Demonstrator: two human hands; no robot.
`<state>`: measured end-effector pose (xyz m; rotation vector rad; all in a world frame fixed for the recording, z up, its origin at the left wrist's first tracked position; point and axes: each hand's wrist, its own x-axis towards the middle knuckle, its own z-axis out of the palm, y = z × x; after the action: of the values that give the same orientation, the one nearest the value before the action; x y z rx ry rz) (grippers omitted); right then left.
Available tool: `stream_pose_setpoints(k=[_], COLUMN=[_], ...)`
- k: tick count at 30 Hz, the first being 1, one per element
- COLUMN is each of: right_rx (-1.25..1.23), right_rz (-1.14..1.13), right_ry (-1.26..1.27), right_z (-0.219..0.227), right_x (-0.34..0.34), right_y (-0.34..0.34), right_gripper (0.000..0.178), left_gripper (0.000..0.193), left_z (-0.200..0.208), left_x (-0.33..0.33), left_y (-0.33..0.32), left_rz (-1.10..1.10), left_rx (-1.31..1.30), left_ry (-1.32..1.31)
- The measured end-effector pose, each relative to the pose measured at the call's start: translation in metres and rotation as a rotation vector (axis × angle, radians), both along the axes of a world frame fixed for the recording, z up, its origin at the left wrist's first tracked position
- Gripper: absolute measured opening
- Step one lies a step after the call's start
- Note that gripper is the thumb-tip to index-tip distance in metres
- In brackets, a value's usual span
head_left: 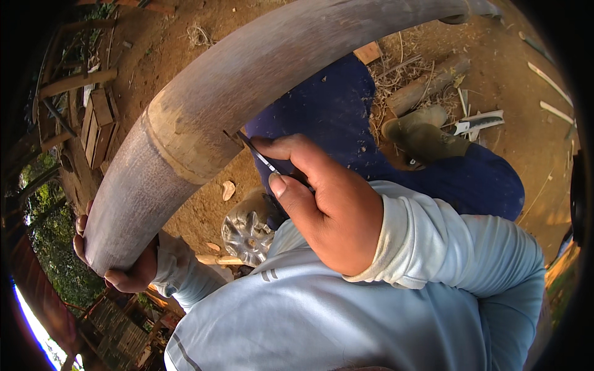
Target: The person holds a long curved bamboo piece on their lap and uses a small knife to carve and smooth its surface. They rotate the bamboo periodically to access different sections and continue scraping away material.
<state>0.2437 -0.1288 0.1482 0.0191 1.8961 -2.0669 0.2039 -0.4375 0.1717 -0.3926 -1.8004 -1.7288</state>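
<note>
Grey bamboo pole [247,80] is slanting beyond the right hand [334,210], which is pinching a thin blade [263,159].
Left hand [141,269] is clasping one end; left of the right hand, a pale band [176,139] is looking scraped, the rest unworked.

Partial view: both grips obscured

Thick grey-brown bamboo pole [247,74] clipped by the top edge. Left hand [139,271] mostly behind its lower end, palm unseen. Slim dark metal tool with a pale stripe [262,157]: rear end lost inside right hand [334,210]. Can't tell if its tip is in the pole or just against it.
</note>
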Motion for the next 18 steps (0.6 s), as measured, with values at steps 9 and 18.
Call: stream_pose_setpoints(k=[9, 18], right_rx=[-0.046, -0.337], right_rz=[-0.013, 0.110], right_ry=[-0.037, -0.132], right_z=[0.000, -0.006], right_x=[-0.003, 0.000], right_y=[0.000, 0.021], right_gripper=[0.032, 0.037], left_gripper=[0.073, 0.080], left_z=[-0.005, -0.006], left_x=[-0.008, -0.007], left_y=[-0.004, -0.001], left_rz=[-0.045, 0.041], left_rx=[-0.077, -0.069], left_ry=[0.080, 0.069])
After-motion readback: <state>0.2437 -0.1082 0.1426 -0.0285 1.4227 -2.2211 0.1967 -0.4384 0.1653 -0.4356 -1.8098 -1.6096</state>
